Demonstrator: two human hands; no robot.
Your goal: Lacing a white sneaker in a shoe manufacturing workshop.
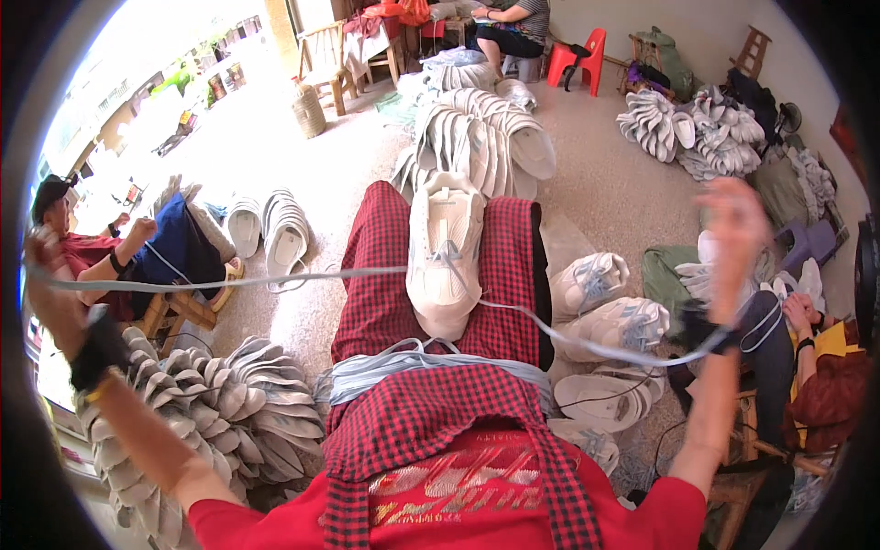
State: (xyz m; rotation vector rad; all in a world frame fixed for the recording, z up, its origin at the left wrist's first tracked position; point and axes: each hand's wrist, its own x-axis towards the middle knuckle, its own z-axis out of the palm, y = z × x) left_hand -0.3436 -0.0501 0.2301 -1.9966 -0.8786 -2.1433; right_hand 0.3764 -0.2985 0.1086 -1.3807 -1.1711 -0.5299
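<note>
A white-and-grey sneaker rests across my lap on a red-and-black checked apron, its toe toward me. From its tongue area, a pale grey-blue shoelace stretches nearly straight to my left hand, which is closed on it at the far left. The lace's other side sags to the right and curves up past my right wrist. My right hand is raised and smeared by motion; it appears closed on that side of the lace. A bundle of similar laces lies across my waist.
Shoe uppers are piled at lower left; more stacks stand ahead. Several sneakers sit right of my knees. Co-workers sit at left, at right and at the back, near a red chair.
</note>
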